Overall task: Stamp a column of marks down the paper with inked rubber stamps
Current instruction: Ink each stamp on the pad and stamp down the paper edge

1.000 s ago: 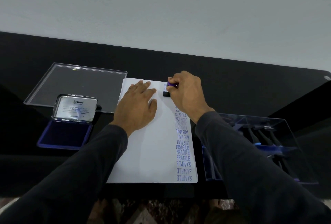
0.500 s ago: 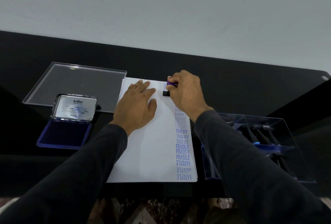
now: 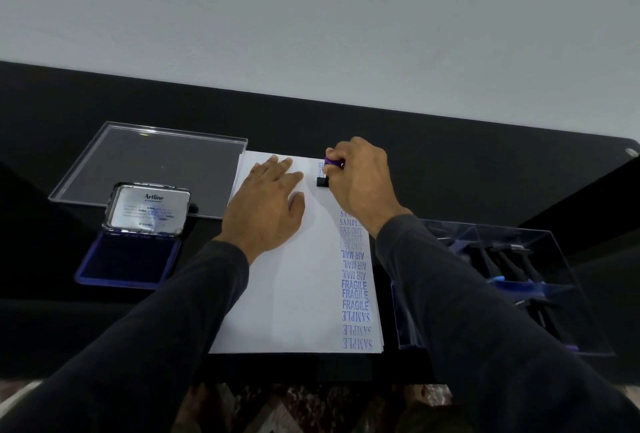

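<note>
The small words on the ink pad lid are too blurry to read. The ink pad sits open on the left, with dark blue ink inside, in front of a clear lid. The left hand lies flat on the paper, fingers straight. The right hand is curled around a stamp (purple top, black bottom) pressed on the paper's far end, hiding some marks. Blue words run down the paper's right side. A clear box on the right holds dark stamps, hard to count.
</note>
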Demonstrator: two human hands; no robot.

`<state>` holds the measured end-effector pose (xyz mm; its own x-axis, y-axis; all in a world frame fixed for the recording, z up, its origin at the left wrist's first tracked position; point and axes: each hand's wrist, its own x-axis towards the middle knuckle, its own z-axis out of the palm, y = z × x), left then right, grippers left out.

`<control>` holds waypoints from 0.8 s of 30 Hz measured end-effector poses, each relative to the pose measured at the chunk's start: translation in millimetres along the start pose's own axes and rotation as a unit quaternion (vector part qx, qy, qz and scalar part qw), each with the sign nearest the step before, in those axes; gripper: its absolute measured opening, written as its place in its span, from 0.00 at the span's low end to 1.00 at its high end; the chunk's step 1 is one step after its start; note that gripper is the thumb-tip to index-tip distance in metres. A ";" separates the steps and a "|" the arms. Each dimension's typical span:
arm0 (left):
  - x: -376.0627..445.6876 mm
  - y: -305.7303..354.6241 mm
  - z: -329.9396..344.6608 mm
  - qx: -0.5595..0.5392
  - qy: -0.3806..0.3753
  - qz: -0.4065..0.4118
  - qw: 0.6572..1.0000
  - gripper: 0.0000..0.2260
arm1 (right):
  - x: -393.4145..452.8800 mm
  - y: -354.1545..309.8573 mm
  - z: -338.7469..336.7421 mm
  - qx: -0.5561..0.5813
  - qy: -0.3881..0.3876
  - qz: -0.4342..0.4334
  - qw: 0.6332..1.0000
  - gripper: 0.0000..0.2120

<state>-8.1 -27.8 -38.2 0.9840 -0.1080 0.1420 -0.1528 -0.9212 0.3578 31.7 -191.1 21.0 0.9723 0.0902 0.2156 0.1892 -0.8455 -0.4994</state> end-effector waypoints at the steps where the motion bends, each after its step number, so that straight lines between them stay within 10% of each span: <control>1: 0.2 -0.4 0.2 0.002 0.000 0.001 1.000 0.23 | 0.4 -0.2 0.2 0.000 -0.001 0.002 1.000 0.11; 24: 1.3 -0.8 1.5 0.005 -0.014 0.001 1.000 0.24 | -9.3 3.6 3.4 0.001 0.028 -0.026 0.999 0.08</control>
<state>-6.6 -27.8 -39.7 0.9859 -0.1198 0.1168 -0.1537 -0.9245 0.3489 23.9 -193.2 14.3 0.9521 0.1047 0.2874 0.2398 -0.8390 -0.4885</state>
